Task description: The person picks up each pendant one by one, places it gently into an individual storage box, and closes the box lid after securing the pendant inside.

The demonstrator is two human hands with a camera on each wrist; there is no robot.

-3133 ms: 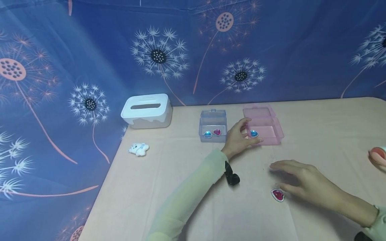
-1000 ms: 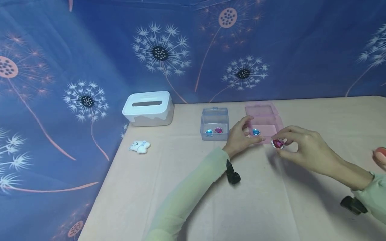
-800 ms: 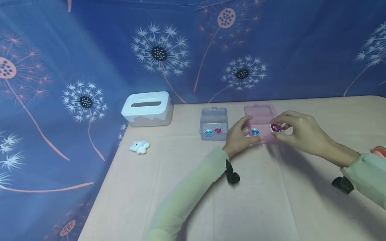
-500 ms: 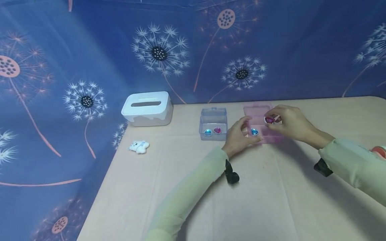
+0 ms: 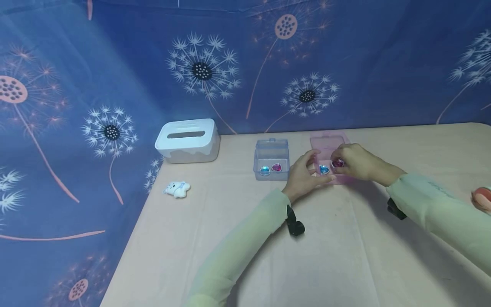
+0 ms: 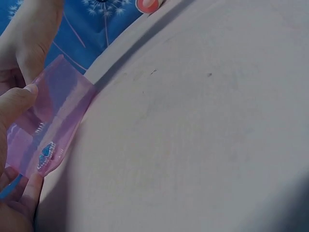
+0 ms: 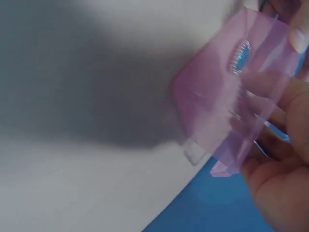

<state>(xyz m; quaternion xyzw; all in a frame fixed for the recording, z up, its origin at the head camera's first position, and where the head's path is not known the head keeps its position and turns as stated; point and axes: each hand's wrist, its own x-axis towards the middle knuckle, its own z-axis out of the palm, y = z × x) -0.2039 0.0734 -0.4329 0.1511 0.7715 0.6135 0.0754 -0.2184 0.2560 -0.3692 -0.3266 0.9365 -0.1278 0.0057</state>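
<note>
My left hand [image 5: 303, 177] grips the left side of a clear pink lidded box [image 5: 327, 140], thumb at the front and fingers behind. Inside it at the left lies a blue gem with a silver beaded rim [image 5: 324, 169]. My right hand [image 5: 354, 161] reaches into the box and pinches a pink gem with a silver beaded rim [image 5: 338, 163], right of the blue one. The right wrist view shows those fingers through the pink wall [image 7: 207, 96], partly hiding the gem. In the left wrist view, my thumb [image 6: 21, 99] lies against the box.
A clear blue-grey box [image 5: 271, 150] stands open to the left, holding a blue gem [image 5: 264, 170] and a pink gem [image 5: 276, 167]. Farther left are a white tissue box [image 5: 186, 143] and a small white bear figure [image 5: 177, 189]. A red round object [image 5: 482, 197] sits at the right edge.
My right hand has picked the pink gem up from the table, carried it back and left, and lowered it into the pink box. The left hand has kept its grip there.
</note>
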